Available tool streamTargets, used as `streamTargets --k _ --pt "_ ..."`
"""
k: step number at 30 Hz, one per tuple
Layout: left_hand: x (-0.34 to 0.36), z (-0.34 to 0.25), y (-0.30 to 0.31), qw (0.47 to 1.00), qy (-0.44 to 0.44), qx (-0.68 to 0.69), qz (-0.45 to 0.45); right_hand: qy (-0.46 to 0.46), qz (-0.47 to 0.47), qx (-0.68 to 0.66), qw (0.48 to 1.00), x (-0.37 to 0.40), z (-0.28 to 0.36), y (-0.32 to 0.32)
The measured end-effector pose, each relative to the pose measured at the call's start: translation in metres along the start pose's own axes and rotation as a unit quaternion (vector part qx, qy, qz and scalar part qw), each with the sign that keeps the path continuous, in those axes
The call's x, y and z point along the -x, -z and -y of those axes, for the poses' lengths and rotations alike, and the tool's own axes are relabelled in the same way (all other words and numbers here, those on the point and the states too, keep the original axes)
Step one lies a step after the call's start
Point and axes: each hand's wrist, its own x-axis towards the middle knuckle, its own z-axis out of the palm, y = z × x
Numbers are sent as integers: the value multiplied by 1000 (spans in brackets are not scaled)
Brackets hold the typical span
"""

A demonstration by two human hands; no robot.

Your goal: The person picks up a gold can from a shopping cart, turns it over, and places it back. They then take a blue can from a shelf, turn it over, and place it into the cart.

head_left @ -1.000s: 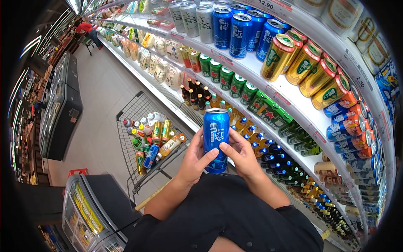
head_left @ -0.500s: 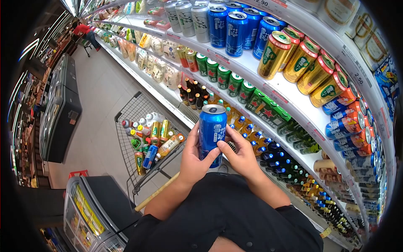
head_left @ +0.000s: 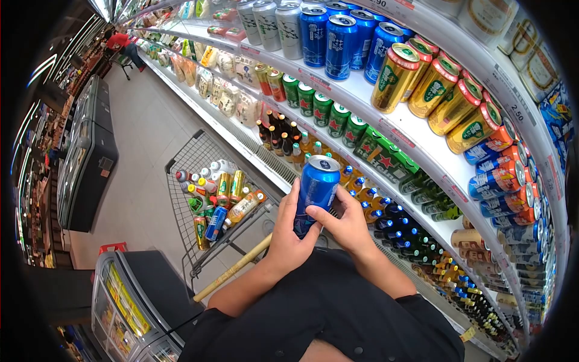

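A blue can (head_left: 319,186) with a silver top is held between both hands in front of the body, its top tilted slightly to the right. My left hand (head_left: 291,226) wraps its left and lower side. My right hand (head_left: 347,223) grips the right side, with the thumb pressed across the front. To the left of the hands is a shopping cart (head_left: 175,199) that holds several bottles and cans, among them gold cans (head_left: 230,187) and a blue can (head_left: 216,223).
Shelves (head_left: 325,84) of cans and bottles curve along the right. Freezer cabinets stand at the left (head_left: 96,163) and lower left (head_left: 151,283). The cart's handle (head_left: 235,266) is close to my left forearm. A person in red (head_left: 119,41) stands far up the aisle beside another cart.
The held can has turned, so its white lettering now faces more to the side. It has also shifted slightly right and tilted, with both hands still around it.
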Motion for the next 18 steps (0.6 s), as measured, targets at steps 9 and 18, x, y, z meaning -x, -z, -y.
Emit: streamTargets --k 9,18 --pt "0 -1 -2 998 19 58 -6 26 0 15 1000 1 0 1" --pt "2 -3 1 997 19 76 -23 74 2 52 996 1 -2 -1"
